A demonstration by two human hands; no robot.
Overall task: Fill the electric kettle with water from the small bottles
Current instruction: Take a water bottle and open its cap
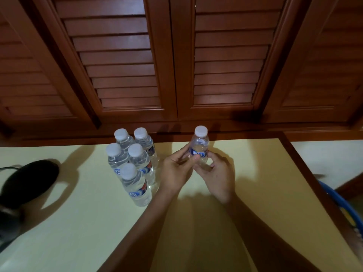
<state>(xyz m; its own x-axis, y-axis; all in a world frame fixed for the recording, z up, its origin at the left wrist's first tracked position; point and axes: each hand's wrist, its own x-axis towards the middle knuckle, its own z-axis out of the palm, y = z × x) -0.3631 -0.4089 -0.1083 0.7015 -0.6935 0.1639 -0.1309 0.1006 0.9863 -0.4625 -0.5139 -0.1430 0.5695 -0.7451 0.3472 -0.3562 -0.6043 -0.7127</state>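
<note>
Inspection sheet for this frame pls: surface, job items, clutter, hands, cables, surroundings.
Surface: yellow table with wood edging.
Job's things: five capped bottles standing in a cluster; a sixth, the held bottle, capped and upright; black kettle at the left edge, partly out of frame.
Clutter: nothing seen.
Hands: left hand and right hand both grip the held bottle.
Cables: thin dark lead by the kettle, probably its cord.
Surroundings: louvred wooden doors behind; blue rim beyond the table's right edge.
</note>
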